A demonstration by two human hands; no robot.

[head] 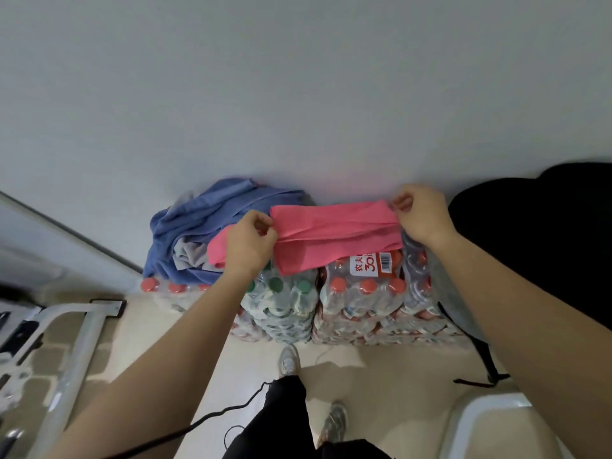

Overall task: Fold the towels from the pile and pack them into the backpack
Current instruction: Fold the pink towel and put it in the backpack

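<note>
**Hands held apart, each pinched on one end of the pink towel (334, 236)**

The towel is gripped at its ends by the left hand (248, 241) and the right hand (420, 213) and stretched between them over the bottle packs (361, 303). The black backpack (546, 233) is seen at the right, its contents hidden. The pile (205, 220) of blue and grey towels is left unfolded at the left. The task is judged early: one fold under way, most folding and packing still to be done.
</note>
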